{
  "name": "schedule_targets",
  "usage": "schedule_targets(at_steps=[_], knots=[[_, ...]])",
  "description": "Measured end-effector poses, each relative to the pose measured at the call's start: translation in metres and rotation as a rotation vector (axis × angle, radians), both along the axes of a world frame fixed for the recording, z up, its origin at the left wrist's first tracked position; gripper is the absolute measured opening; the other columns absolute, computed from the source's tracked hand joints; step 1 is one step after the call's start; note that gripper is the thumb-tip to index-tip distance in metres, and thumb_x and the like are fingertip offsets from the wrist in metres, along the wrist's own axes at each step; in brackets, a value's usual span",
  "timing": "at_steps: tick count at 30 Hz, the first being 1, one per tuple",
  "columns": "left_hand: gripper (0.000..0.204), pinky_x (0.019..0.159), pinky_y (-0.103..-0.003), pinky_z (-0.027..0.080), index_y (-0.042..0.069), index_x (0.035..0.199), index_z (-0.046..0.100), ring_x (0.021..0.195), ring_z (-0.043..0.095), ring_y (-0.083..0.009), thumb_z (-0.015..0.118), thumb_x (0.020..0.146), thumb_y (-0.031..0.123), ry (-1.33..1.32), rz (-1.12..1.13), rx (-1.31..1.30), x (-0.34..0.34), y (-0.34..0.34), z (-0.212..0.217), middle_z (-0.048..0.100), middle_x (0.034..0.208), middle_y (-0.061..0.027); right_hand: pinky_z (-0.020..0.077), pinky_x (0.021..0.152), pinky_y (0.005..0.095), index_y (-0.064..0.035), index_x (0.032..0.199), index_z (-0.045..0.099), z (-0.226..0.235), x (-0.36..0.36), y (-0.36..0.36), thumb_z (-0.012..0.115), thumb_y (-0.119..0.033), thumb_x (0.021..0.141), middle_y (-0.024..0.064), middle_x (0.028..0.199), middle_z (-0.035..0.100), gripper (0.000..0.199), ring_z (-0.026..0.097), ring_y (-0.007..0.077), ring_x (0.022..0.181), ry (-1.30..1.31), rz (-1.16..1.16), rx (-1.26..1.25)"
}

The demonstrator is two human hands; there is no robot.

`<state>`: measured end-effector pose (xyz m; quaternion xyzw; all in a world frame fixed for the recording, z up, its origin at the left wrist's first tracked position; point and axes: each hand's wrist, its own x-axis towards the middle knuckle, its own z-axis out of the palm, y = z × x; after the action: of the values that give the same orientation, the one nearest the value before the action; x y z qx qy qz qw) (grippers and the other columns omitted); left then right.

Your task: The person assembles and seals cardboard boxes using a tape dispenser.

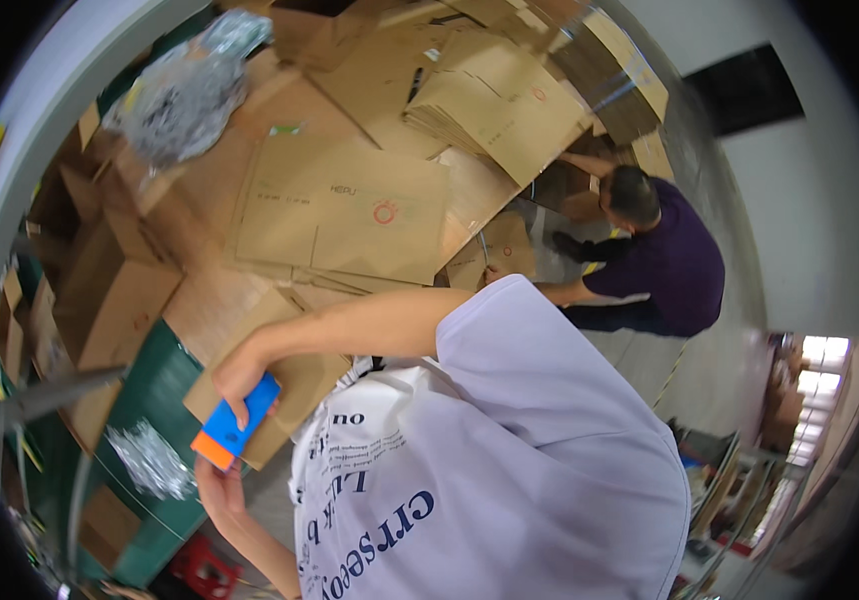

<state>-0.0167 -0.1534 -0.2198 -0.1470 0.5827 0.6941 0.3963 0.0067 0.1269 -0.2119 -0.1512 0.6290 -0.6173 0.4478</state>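
Observation:
A blue rectangular block-like thing with an orange end [237, 422] is held slantwise in front of my body; its exact kind does not show. My right hand [238, 383] is closed round its upper blue part, the thumb lying across its face. At the orange end is my left hand [221, 484], gripping from below with its fingers partly hidden. Behind and beneath the block lies a brown cardboard sheet [294, 418], its near edge beside my white shirt.
Printed flat cartons [349, 215] lie on the wooden table, with another carton stack [499, 100] farther back. Clear plastic bags [184, 105] and crumpled plastic [152, 460] are at left, near open boxes [129, 310]. A co-worker [659, 250] bends at right. A red stool [204, 568] stands low.

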Motion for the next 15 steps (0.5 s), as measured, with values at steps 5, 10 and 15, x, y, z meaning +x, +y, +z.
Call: schedule_targets(at_steps=[5,10,15], knots=[[0.032,0.073,-0.032,0.051,0.001,0.116,0.055,0.092,0.063,-0.0183,0.062,0.088,0.014,-0.104,-0.113,0.019,-0.017,-0.003,-0.007,0.065,0.108,-0.0083,0.0558,0.054,0.0345,0.0043,0.09,0.07,-0.004,0.006,0.013,0.071,-0.028,0.081,0.0196,0.073,0.069,0.033,0.068,0.025,0.059,0.014,-0.009,-0.037],[0.029,0.062,-0.029,0.047,0.002,0.112,0.056,0.082,0.062,-0.0163,0.061,0.084,0.008,-0.122,-0.175,-0.013,-0.023,0.001,-0.001,0.065,0.101,-0.0077,0.0562,0.062,0.0366,0.0029,0.093,0.07,-0.014,0.001,0.004,0.068,-0.029,0.083,0.0225,0.078,0.069,0.033,0.069,0.0282,0.064,-0.016,0.053,-0.08],[0.026,0.059,-0.027,0.043,0.003,0.109,0.057,0.078,0.06,-0.013,0.059,0.083,0.007,-0.009,-0.16,-0.112,-0.029,0.007,0.003,0.065,0.098,-0.0042,0.0559,0.068,0.0378,0.0032,0.096,0.069,-0.021,-0.005,0.0,0.067,-0.03,0.084,0.0235,0.082,0.069,0.036,0.069,0.0291,0.069,-0.021,0.04,-0.075]])
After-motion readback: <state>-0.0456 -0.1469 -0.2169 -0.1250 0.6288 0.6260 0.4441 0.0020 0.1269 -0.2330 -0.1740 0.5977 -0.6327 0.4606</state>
